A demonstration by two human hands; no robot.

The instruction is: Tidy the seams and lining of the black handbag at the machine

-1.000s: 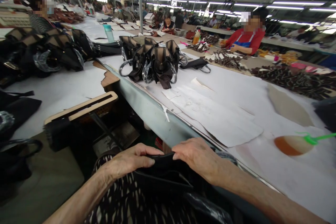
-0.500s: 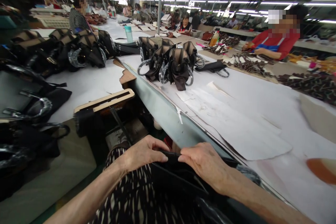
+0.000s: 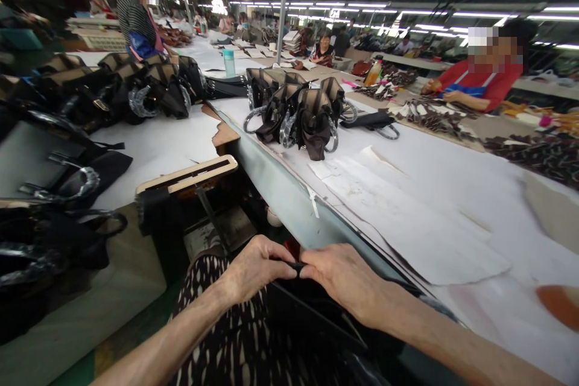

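A black handbag (image 3: 312, 319) rests on my lap against the patterned clothing (image 3: 212, 332), its mouth facing up. My left hand (image 3: 257, 265) pinches the bag's far top edge between thumb and fingers. Right beside it, my right hand (image 3: 339, 274) grips the same edge, so the two thumbs almost meet. The bag's lower part is dark and partly hidden by my right forearm. A plastic-wrapped piece, likely a handle, shows faintly near the bottom of the view.
A narrow wooden-topped stand (image 3: 187, 174) is left of my knees. Black handbags with wrapped handles stand on the white table (image 3: 407, 211) and crowd the left (image 3: 167, 90). A person in red (image 3: 479, 81) works at the right; another in stripes (image 3: 136, 21) stands at the back left.
My right hand has moved left along the bag's edge, closing the gap to my left hand. The view has shifted slightly; the striped-clothed person now appears more upright.
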